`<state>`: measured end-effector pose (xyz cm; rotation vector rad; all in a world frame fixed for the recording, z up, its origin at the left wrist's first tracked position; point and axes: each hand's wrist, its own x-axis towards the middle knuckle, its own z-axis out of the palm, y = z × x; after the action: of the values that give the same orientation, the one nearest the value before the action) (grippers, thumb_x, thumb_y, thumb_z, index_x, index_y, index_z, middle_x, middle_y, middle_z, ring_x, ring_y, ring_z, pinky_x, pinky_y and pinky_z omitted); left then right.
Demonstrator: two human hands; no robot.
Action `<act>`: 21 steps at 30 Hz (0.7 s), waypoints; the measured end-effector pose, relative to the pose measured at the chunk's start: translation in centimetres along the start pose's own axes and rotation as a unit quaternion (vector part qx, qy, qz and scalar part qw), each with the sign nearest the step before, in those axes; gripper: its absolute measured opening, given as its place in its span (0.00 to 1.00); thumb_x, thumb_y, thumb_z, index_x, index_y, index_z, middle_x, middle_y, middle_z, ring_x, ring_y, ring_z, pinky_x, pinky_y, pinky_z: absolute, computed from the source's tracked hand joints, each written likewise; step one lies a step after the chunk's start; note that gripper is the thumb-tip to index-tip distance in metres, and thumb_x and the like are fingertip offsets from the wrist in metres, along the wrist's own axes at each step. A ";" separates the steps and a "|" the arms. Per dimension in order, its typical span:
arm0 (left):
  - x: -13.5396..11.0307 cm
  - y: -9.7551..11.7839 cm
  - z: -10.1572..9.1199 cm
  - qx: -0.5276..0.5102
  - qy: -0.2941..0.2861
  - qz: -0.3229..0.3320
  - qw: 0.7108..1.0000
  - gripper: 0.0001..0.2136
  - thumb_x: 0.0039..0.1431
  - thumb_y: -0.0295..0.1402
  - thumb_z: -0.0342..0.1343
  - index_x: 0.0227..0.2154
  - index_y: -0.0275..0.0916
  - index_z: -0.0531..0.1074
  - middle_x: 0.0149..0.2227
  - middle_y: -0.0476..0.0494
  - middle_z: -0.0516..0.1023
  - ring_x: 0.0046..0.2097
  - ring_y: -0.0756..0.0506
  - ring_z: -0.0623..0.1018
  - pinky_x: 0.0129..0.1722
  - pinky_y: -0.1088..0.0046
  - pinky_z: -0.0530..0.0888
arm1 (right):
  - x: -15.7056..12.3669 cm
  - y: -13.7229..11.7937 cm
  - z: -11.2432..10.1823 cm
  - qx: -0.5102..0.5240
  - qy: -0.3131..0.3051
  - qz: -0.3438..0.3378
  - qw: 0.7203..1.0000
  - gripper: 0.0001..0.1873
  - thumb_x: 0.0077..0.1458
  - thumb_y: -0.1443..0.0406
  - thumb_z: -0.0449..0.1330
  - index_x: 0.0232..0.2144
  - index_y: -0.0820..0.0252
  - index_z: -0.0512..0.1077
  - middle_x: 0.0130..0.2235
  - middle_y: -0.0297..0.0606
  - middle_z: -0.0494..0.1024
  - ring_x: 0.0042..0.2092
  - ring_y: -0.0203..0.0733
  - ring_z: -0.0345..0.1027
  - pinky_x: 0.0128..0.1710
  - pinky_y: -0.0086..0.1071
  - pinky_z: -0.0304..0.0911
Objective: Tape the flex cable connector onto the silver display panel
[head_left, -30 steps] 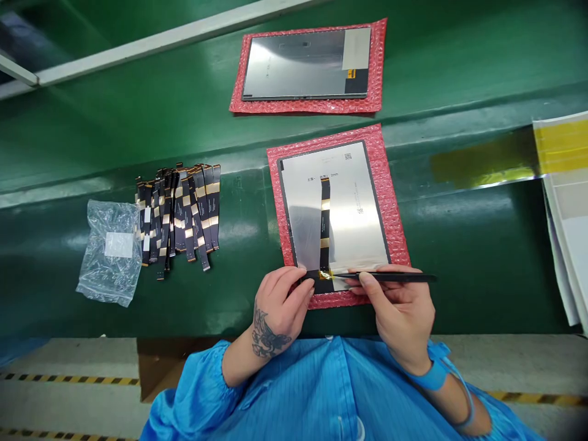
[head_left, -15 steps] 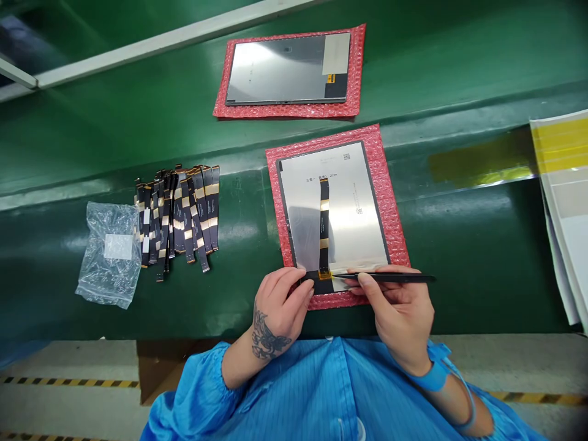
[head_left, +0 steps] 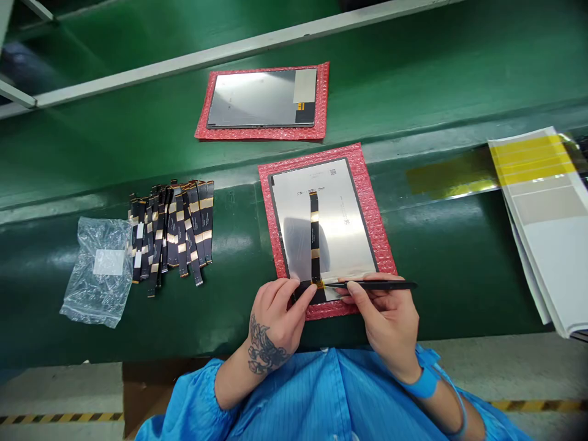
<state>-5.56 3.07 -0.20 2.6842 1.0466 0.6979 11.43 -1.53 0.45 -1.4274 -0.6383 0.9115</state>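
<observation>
A silver display panel (head_left: pixel 340 233) lies on a red bubble-wrap sheet (head_left: pixel 367 202) in front of me. A black flex cable with gold bands (head_left: pixel 315 236) runs down its middle to the near edge. My left hand (head_left: pixel 275 318) has its fingers curled, with the fingertips pressing the black strip at the panel's near edge beside the cable's end. My right hand (head_left: pixel 388 321) is closed on a thin black tool (head_left: pixel 381 285) held level. Its tip touches the gold connector at the cable's lower end.
Several loose flex cables (head_left: pixel 172 236) lie fanned out to the left, next to a clear plastic bag (head_left: pixel 101 269). A second panel on red bubble wrap (head_left: pixel 264 101) sits farther back. Sheets with yellow and grey bands (head_left: pixel 544 214) lie at the right.
The view has tilted, so everything sits lower and slightly left in the picture. The far panel has shifted leftward. Both hands stay at the connector with the tool tip in place.
</observation>
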 end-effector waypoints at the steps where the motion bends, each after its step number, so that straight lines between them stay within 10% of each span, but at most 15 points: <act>1: 0.0 0.0 0.0 0.001 0.000 0.001 1.000 0.14 0.59 0.23 0.49 0.46 0.36 0.73 0.41 0.38 0.73 0.45 0.42 0.71 0.43 0.66 0.71 | 0.0 0.0 0.0 0.002 0.002 0.000 1.000 0.11 0.55 0.67 0.66 0.36 0.60 0.66 0.33 0.37 0.80 0.31 0.41 0.76 0.30 0.21 0.74; 21: -0.1 0.2 0.0 0.001 0.000 0.009 1.000 0.15 0.59 0.23 0.49 0.47 0.33 0.73 0.43 0.35 0.73 0.46 0.41 0.70 0.44 0.63 0.70 | -0.2 0.7 -0.2 -0.038 0.010 0.003 0.999 0.12 0.55 0.63 0.66 0.36 0.60 0.67 0.32 0.40 0.79 0.31 0.43 0.77 0.29 0.25 0.75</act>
<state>-5.48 2.81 -0.21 2.6994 1.0245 0.7000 11.38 -1.88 -0.18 -1.5047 -0.6602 0.8838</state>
